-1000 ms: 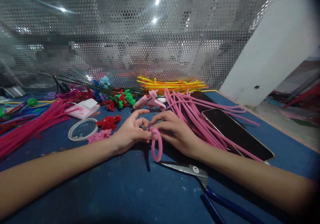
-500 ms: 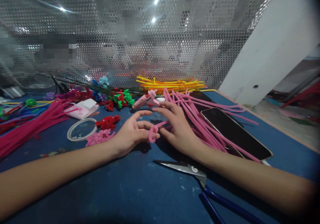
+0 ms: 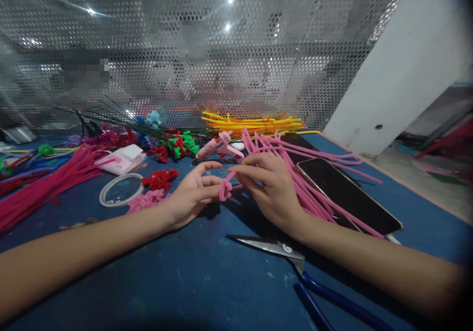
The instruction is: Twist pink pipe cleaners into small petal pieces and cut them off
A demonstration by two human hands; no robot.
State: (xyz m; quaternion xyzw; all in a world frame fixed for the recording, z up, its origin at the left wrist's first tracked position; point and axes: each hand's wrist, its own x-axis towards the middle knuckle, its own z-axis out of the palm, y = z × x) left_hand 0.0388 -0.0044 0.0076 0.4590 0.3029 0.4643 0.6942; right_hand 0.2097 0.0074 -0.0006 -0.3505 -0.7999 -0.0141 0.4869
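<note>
A pink fuzzy stem, curled into a small loop, sits at the fingertips of my left hand, whose thumb and fingers pinch it. My right hand pinches the same stem just to the right of the loop, fingers bent together. Right behind my right hand lies a bundle of long pink stems. Open-bladed scissors with blue handles rest on the blue table below my hands. A pink glue gun lies beyond my fingertips.
A black phone lies at the right. Leftward are a tape roll, red and light pink fuzzy pieces, white packet and magenta stems. Yellow stems and a perforated metal screen stand behind.
My right hand has closed its fingers on the stem, turning its knuckles upward. The curled loop has risen slightly, and my left hand has shifted a little with it.
</note>
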